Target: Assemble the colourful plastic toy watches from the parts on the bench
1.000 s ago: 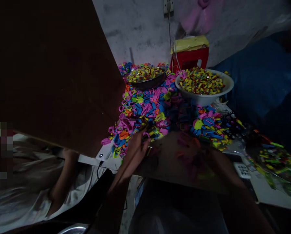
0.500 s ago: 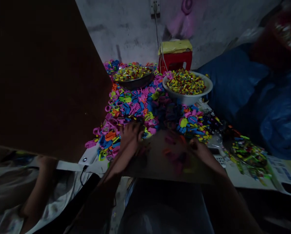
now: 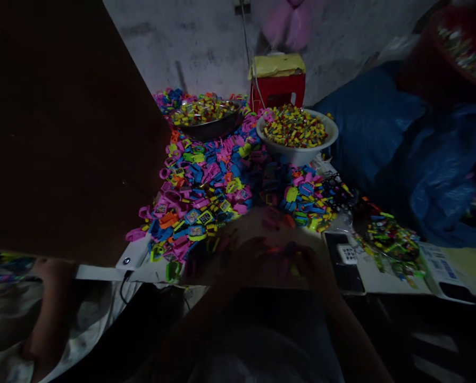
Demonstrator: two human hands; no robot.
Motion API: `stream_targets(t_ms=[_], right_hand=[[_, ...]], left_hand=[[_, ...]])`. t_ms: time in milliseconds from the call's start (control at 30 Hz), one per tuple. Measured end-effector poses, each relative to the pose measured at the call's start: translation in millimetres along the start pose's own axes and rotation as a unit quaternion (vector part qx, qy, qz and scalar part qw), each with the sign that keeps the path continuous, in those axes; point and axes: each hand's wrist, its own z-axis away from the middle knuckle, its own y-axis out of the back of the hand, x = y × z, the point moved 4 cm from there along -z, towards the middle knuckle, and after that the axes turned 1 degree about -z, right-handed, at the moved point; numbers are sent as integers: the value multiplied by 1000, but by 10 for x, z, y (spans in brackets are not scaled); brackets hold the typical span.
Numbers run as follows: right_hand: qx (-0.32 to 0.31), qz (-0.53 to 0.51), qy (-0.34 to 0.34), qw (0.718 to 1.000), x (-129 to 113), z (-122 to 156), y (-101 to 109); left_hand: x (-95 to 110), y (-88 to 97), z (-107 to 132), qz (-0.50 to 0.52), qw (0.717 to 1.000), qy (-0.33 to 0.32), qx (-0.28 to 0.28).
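The scene is very dark. My left hand and my right hand lie close together over a brown board on my lap, among a few pink and orange plastic pieces. Their fingers are too dim and blurred to read. Just beyond the board spreads a big heap of colourful toy watch parts in pink, blue, yellow and orange.
A white bowl and a metal bowl of small yellow-red pieces stand behind the heap, before a red stool. Blue bags fill the right. A large brown panel blocks the left; another person's arm lies below it. A calculator sits right of the board.
My left hand has drawn back from the heap's edge to the board, close to my right hand. The view has shifted, so the heap and bowls sit further left and higher.
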Motion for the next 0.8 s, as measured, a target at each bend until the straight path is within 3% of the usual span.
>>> stream_targets(t_ms=[100, 200, 267, 333, 400, 500, 567, 667, 733, 800], right_hand=[[-16, 19, 9, 1000, -161, 56, -101], [-46, 58, 13, 997, -298, 96, -188], [-32, 93, 25, 995, -365, 141, -236], [-8, 127, 56, 990, -416, 219, -308], [-13, 157, 96, 983, -437, 328, -424], [-58, 169, 144, 973, -409, 492, -577], [-31, 151, 160, 975, -391, 550, -560], [34, 120, 135, 983, -415, 533, -422], [19, 112, 107, 988, -481, 482, -371], [-20, 107, 99, 989, -573, 442, -372]], left_hand=[[50, -39, 229, 9, 998, -49, -32], [47, -44, 402, 136, 991, -12, 17], [21, -93, 468, 296, 953, 45, 38], [17, -174, 497, 429, 898, 84, 41], [11, -232, 508, 498, 856, 124, 62], [-1, -242, 515, 532, 824, 182, 74], [-2, -169, 519, 513, 835, 186, 77], [26, 9, 542, 387, 906, 142, 90], [77, 85, 571, 294, 946, 112, 76], [131, 131, 609, 231, 966, 94, 73]])
